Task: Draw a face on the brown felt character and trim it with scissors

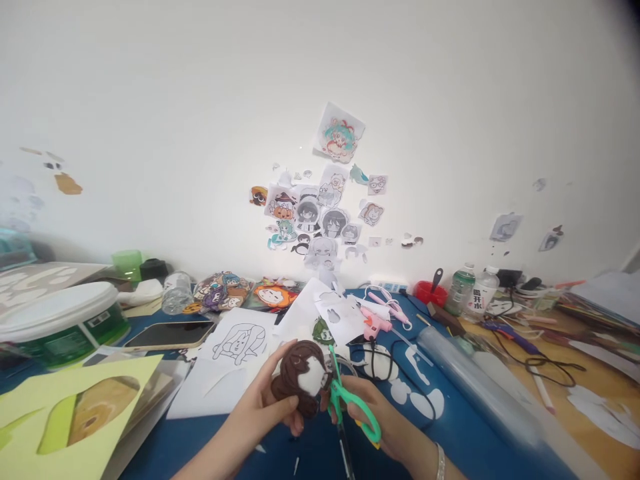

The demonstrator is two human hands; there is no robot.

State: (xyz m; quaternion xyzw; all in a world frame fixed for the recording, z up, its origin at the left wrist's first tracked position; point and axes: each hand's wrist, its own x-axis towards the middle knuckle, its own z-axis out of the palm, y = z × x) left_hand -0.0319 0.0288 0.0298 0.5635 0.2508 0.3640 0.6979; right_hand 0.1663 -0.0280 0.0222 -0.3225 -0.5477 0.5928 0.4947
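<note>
Brown-and-white craft piece (303,373) snug in my left fingers (284,407), right fingers (356,385) wrapped round green scissors (337,392) just beside it.

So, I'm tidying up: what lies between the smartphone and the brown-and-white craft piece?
In the head view: a paper sheet with a line drawing, then the left hand, which holds the craft piece.

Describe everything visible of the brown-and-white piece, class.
The brown-and-white piece is rounded, dark brown with strand-like grooves around a smooth white patch, apparently clay. The left hand holds it above the blue tabletop, thumb across its lower front. Green scissors stand close on its right; contact is unclear.
</note>
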